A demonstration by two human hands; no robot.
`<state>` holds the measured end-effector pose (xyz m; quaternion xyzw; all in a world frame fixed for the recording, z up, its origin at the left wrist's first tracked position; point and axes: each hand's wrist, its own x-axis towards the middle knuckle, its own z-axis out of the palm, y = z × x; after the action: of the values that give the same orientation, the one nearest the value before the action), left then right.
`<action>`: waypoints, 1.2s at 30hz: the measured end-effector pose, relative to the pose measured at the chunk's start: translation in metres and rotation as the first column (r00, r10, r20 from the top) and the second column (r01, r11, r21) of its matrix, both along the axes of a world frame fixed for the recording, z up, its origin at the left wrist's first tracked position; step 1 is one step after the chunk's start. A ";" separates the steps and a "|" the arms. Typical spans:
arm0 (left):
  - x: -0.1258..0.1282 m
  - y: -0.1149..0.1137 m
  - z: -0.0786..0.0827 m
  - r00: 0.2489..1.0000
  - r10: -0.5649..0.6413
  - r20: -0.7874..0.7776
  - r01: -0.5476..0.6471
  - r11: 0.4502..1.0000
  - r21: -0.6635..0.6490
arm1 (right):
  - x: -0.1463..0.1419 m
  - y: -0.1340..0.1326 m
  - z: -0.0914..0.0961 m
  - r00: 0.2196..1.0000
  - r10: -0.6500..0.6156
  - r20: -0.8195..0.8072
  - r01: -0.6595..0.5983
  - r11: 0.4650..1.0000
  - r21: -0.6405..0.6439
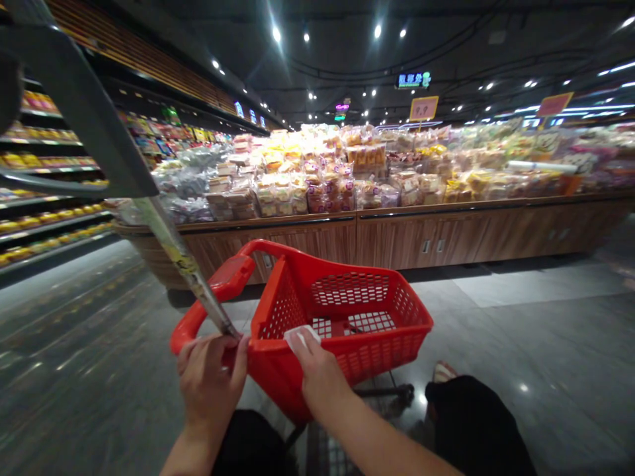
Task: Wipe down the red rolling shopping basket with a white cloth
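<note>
Currently, left hand: grip curled shut around metal pole;
right hand: grip pinching white tissue against red basket rim;

Your right hand can pass over the red plastic basket. The long pole blocks your left hand.

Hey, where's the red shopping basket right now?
In the head view, the red plastic shopping basket sits low and central, directly ahead of the person, with the right hand on its rim and the left hand at its handle.

Red plastic shopping basket
</note>
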<state>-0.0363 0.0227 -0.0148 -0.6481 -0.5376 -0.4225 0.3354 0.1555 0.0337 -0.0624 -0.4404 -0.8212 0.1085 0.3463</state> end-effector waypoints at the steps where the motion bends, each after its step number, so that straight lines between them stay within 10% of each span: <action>1: -0.001 0.000 0.000 1.000 -0.009 -0.007 0.009 1.000 -0.004 | 0.003 0.001 -0.003 1.000 -0.009 -0.005 0.009 1.000 -0.003; 9: -0.003 0.003 -0.002 1.000 -0.017 0.018 0.017 1.000 -0.001 | 0.067 0.008 -0.030 0.954 -0.296 0.038 0.298 0.949 -0.104; 16: -0.007 0.002 -0.005 1.000 -0.029 0.006 0.029 0.999 0.031 | 0.026 0.005 -0.014 0.996 -0.064 -0.059 0.063 0.998 -0.025; 24: -0.007 0.001 -0.001 1.000 -0.028 0.013 0.028 1.000 -0.005 | 0.085 0.017 -0.041 0.941 -0.325 -0.096 0.320 0.945 -0.069; 30: 0.027 -0.019 -0.020 0.989 -0.043 0.138 0.016 0.981 0.196 | 0.055 0.012 -0.034 0.969 -0.226 -0.097 0.225 0.974 -0.028; 34: 0.073 -0.017 -0.030 0.941 -0.338 0.007 0.338 0.939 -0.065 | 0.041 0.007 -0.035 0.988 -0.134 -0.076 0.136 0.990 0.030; 36: 0.089 -0.007 -0.030 0.951 -0.299 -0.078 0.275 0.935 -0.223 | 0.054 0.007 -0.042 0.986 -0.153 -0.073 0.158 0.986 0.059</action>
<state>0.0528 0.0155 -0.0452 -0.7738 -0.4591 -0.3713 0.2294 0.2091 0.0406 -0.1048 -0.4878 -0.7751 0.0697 0.3954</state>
